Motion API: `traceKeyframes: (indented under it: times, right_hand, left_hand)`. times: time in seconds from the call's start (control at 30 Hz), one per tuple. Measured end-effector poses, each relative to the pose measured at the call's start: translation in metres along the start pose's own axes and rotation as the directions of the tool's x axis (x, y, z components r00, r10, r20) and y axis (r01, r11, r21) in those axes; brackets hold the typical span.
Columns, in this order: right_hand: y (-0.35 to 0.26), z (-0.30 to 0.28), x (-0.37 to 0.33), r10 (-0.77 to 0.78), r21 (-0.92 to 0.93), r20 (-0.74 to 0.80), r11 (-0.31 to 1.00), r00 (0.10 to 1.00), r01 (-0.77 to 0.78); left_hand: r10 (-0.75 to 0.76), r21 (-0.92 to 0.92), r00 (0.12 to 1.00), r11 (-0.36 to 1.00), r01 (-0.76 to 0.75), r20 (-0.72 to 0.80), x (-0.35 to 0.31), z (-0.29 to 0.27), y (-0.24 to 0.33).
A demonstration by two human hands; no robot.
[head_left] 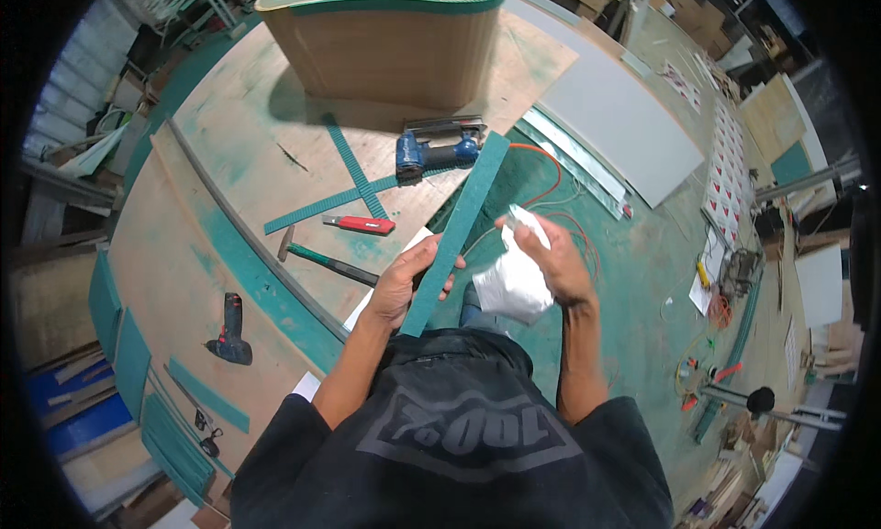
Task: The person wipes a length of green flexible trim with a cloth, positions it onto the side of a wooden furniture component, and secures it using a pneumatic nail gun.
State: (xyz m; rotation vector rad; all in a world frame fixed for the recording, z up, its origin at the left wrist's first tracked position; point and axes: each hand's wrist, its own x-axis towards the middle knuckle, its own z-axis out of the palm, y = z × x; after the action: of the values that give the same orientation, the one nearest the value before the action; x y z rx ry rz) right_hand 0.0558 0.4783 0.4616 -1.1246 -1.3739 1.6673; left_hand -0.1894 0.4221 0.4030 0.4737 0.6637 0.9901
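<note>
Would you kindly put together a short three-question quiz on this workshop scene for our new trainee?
1. True or false: the left hand holds the long green strip.
2. What is in the grip of the right hand?
A. a hammer
B. a crumpled white bag
C. a drill
3. Fill in: the red utility knife lies on the ___ plywood board.

Key: 1 true; 2 B; 3 flat.
</note>
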Motion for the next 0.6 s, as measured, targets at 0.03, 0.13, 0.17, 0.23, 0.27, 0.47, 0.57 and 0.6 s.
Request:
traceKeyframes:
  times: [0.03, 0.13, 0.17, 0.23, 0.27, 0.47, 0.57, 0.6]
  right_hand:
    - [-0.005, -0.003, 0.002, 0.044, 0.026, -0.007, 0.999, 0.999, -0.044]
    - [-0.011, -0.013, 0.011, 0.054, -0.050, -0.040, 0.997, 0.998, -0.056]
    - [-0.015, -0.015, 0.013, 0.049, -0.053, -0.049, 0.997, 0.998, -0.051]
    - [-0.015, -0.020, 0.017, 0.024, -0.077, -0.069, 0.997, 0.997, -0.029]
    - [-0.013, -0.024, 0.020, 0.004, -0.099, -0.082, 0.995, 0.997, -0.013]
    - [-0.016, -0.032, 0.027, -0.033, -0.160, -0.133, 0.987, 0.991, 0.012]
    - [-0.023, -0.029, 0.025, -0.022, -0.157, -0.166, 0.988, 0.986, -0.004]
    - [-0.024, -0.029, 0.025, -0.021, -0.156, -0.167, 0.988, 0.986, -0.006]
  left_hand:
    - [-0.009, 0.044, 1.000, 0.999, 0.009, 0.006, -0.002, 0.002, 0.000]
    - [-0.006, 0.156, 1.000, 0.988, 0.005, 0.005, -0.004, 0.002, -0.003]
    - [-0.002, 0.183, 1.000, 0.983, 0.002, -0.003, -0.005, 0.001, -0.005]
    - [0.000, 0.230, 1.000, 0.973, 0.004, -0.017, -0.007, 0.001, -0.007]
    - [-0.003, 0.250, 1.000, 0.968, 0.009, -0.023, -0.008, 0.001, -0.007]
    - [0.012, 0.303, 0.999, 0.953, -0.002, -0.033, -0.013, 0.000, -0.006]
    - [0.005, 0.316, 1.000, 0.949, 0.006, -0.031, -0.013, 0.000, -0.004]
    - [0.000, 0.320, 1.000, 0.947, 0.008, -0.027, -0.012, 0.000, -0.004]
